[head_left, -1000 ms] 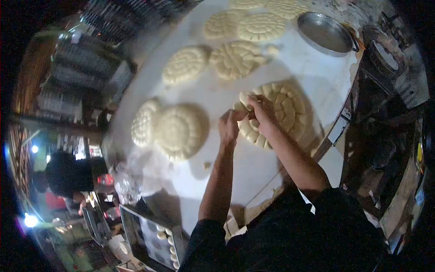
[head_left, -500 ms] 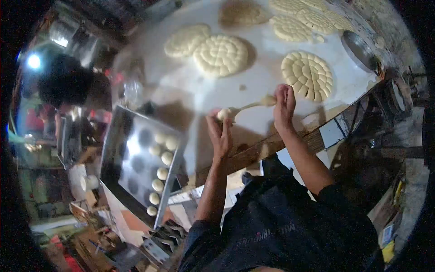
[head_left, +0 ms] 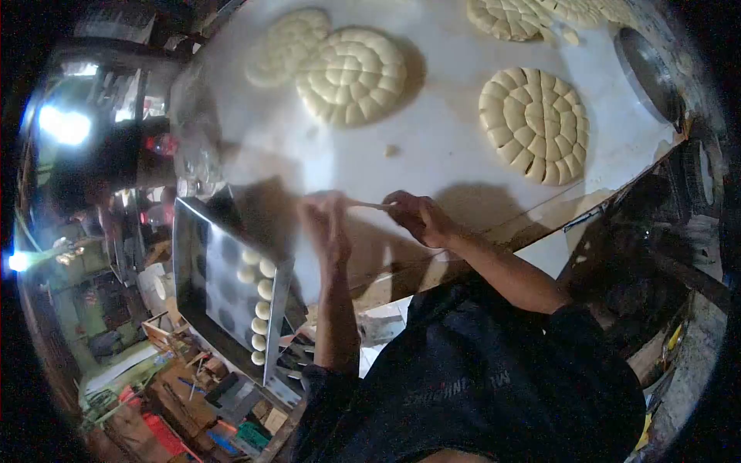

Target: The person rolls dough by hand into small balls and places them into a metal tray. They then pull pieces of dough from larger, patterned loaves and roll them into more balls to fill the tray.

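A thin strip of dough (head_left: 370, 205) stretches between my two hands, low over the work table (head_left: 417, 170). My left hand (head_left: 328, 224) is blurred by motion at the strip's left end, so its fingers cannot be made out. At the right end, my right hand (head_left: 421, 218) is closed on the dough. Beyond my hands lie a round of dough cut in segments (head_left: 351, 76) and another cut round (head_left: 534, 126) farther right. A small dough scrap (head_left: 391, 150) sits between them.
On the left stands a metal tray (head_left: 280, 316) with several dough balls (head_left: 260, 326) along its right side. More cut dough (head_left: 505, 17) lies at the far edge. A round metal pan (head_left: 650, 73) is at the far right.
My right hand has moved left, closer to my left hand, and the dough between them spans a shorter gap. My left hand has shifted left. The whole view has also shifted.
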`<state>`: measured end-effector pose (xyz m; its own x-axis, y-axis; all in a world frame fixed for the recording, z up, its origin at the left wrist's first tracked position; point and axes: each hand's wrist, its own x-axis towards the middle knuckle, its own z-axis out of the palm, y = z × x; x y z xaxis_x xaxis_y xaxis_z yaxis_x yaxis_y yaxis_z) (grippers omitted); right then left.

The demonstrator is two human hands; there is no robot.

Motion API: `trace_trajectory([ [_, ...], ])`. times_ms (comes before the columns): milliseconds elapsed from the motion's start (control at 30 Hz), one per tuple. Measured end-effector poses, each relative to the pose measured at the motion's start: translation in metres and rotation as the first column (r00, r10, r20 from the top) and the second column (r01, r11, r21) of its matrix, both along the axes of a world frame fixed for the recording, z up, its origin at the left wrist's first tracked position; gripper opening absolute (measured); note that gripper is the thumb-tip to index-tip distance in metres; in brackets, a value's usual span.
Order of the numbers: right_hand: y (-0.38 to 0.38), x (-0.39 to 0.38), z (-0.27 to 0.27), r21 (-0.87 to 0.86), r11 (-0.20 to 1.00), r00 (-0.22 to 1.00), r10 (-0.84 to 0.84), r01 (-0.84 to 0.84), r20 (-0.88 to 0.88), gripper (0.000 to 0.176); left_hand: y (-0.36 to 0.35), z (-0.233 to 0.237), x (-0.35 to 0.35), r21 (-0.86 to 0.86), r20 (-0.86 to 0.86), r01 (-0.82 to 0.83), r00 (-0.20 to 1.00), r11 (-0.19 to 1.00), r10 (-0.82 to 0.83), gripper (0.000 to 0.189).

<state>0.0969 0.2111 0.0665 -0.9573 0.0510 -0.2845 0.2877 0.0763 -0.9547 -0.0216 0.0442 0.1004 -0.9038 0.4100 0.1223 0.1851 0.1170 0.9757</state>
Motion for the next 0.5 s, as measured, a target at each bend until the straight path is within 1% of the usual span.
trace_trajectory([
  [33,0.013,0.012,0.003,0.046,0.993,0.992,-0.107,0.11,-0.068,0.035,-0.012,-0.021,-0.009,-0.046,-0.145,-0.054,0.988,0.997,0.047,0.019],
  [67,0.027,0.024,0.002,0.09,0.971,0.968,-0.206,0.22,-0.143,0.033,-0.013,-0.025,-0.008,0.065,-0.114,-0.275,0.953,0.959,0.281,0.02],
  [100,0.045,0.037,-0.003,0.21,0.938,0.946,-0.224,0.274,-0.234,0.03,-0.028,-0.031,-0.006,0.104,0.106,-0.315,0.947,0.943,0.305,0.02],
  [133,0.062,0.052,-0.009,0.32,0.888,0.919,-0.224,0.33,-0.325,0.028,-0.036,-0.04,0.011,0.146,0.007,-0.312,0.949,0.939,0.314,0.018],
  [200,0.084,0.081,-0.027,0.403,0.866,0.853,-0.05,0.297,-0.52,0.024,-0.062,-0.079,0.052,-0.065,0.032,-0.416,0.908,0.907,0.419,0.015],
  [233,0.091,0.106,-0.04,0.552,0.831,0.886,0.21,0.061,-0.413,0.02,-0.102,-0.101,0.067,0.416,0.621,-0.293,0.783,0.861,-0.033,0.024],
  [267,0.1,0.118,-0.039,0.682,0.729,0.842,0.404,-0.06,-0.358,0.022,-0.105,-0.098,0.063,0.42,0.619,-0.308,0.785,0.854,-0.021,0.024],
  [300,0.109,0.119,-0.031,0.793,0.587,0.77,0.577,-0.159,-0.272,0.024,-0.106,-0.095,0.058,-0.063,0.256,-0.006,0.966,0.998,0.022,0.04],
  [333,0.121,0.113,-0.027,0.795,0.583,0.763,0.587,-0.168,-0.269,0.024,-0.108,-0.092,0.055,-0.613,-0.092,0.079,0.981,0.786,-0.17,0.057],
  [367,0.132,0.099,-0.017,0.844,0.535,0.752,0.577,-0.052,-0.319,0.028,-0.108,-0.089,0.055,-0.946,-0.244,-0.089,0.829,0.313,-0.504,0.074],
  [400,0.14,0.081,-0.013,0.876,0.477,0.735,0.57,0.067,-0.366,0.032,-0.057,-0.034,0.029,-0.96,0.135,0.172,0.976,0.221,-0.173,0.078],
  [433,0.141,0.057,-0.012,0.875,0.471,0.779,0.503,0.115,-0.374,0.035,-0.13,-0.167,0.001,-0.568,-0.282,-0.397,0.917,0.721,0.283,0.078],
  [467,0.134,0.035,-0.011,0.873,0.461,0.816,0.436,0.16,-0.38,0.038,-0.048,-0.082,-0.01,-0.977,0.135,0.154,0.983,0.149,-0.126,0.081],
  [500,0.119,0.021,-0.012,0.875,0.461,0.813,0.447,0.148,-0.373,0.038,-0.024,-0.071,-0.007,-0.732,-0.406,-0.269,0.91,0.626,-0.084,0.071],
])
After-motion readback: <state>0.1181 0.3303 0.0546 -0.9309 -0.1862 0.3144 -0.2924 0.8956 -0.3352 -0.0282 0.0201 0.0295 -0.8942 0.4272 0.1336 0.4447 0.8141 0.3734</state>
